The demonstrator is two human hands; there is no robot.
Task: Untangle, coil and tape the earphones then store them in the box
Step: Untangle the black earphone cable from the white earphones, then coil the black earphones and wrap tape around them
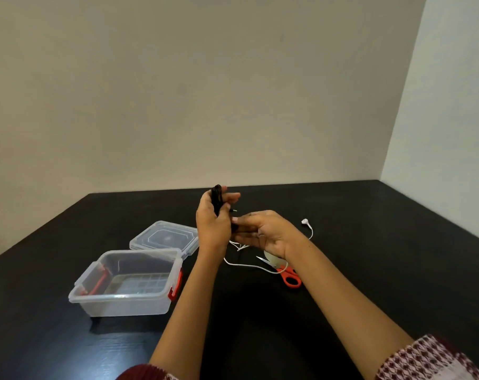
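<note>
My left hand [212, 223] holds a coil of black earphones [217, 197] upright above the table, fingers curled round it, with the jack plug sticking out to the right. My right hand [263, 233] is just right of it, fingertips touching the lower part of the black coil. White earphones [305, 222] lie loose on the black table under and behind my hands. A clear plastic box [128, 283] with red latches stands open at the left, its lid [164, 237] lying behind it.
Orange-handled scissors [289, 277] lie right of the white cord, beside a roll of tape [272, 260] partly hidden by my right wrist. The black table [383, 242] meets walls at the back and right.
</note>
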